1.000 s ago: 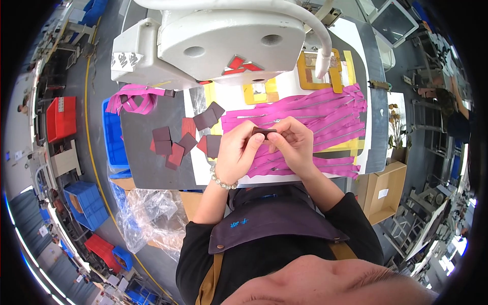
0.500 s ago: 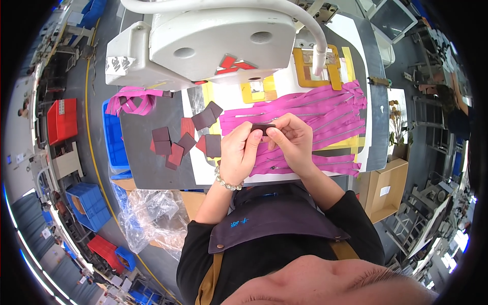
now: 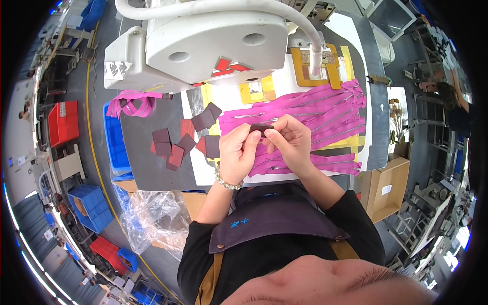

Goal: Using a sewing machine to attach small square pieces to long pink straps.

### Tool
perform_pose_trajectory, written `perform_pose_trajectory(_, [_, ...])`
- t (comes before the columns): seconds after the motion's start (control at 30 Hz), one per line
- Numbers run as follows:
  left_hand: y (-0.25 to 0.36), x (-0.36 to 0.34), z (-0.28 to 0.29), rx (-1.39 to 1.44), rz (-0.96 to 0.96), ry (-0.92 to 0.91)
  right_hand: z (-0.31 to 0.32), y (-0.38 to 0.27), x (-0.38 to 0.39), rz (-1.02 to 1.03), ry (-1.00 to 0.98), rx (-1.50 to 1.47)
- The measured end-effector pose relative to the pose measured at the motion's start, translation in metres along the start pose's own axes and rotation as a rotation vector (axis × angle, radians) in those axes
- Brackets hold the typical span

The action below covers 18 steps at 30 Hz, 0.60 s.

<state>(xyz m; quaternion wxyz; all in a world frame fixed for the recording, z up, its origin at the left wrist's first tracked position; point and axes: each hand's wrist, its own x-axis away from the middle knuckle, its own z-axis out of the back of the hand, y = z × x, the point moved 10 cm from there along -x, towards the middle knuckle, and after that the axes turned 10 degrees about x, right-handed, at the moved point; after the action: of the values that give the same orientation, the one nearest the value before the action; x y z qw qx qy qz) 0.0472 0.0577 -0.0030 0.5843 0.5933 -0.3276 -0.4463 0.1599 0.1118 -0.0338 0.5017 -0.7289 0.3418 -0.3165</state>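
Between my two hands is a small dark brown patch (image 3: 261, 130), pinched by the thumbs and fingers at both ends. My left hand (image 3: 238, 152), with a beaded bracelet at its wrist, is closed on the patch's left end. On the right end, my right hand (image 3: 294, 143) is closed too; some of its fingers are hidden behind the thumb. Under and beyond the hands lie several magenta zippers (image 3: 325, 109) with metal teeth, spread side by side. To the left, loose dark brown and reddish patches (image 3: 161, 142) are scattered on the table.
A large white sewing machine head (image 3: 213, 48) overhangs the far side. Right of it sits a yellow clamp frame (image 3: 300, 76). More magenta zippers (image 3: 133, 103) lie bundled at the left, by a blue bin (image 3: 116, 140). A cardboard box (image 3: 389, 188) stands at the right, clear plastic wrap (image 3: 152, 216) lower left.
Both hands stay nearly in place, still pinching the patch. The view has shifted very slightly.
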Motion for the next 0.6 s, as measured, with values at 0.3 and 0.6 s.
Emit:
perform_pose_trajectory(0.3, [-0.007, -0.003, 0.0, 0.005, 0.005, -0.11, -0.001, -0.003, -0.003, -0.033, -0.038, 0.11])
perform_pose_trajectory(0.6, [0.003, -0.013, -0.025, -0.09, 0.04, -0.932, -0.028, -0.024, -0.012, -0.21, -0.664, 0.699])
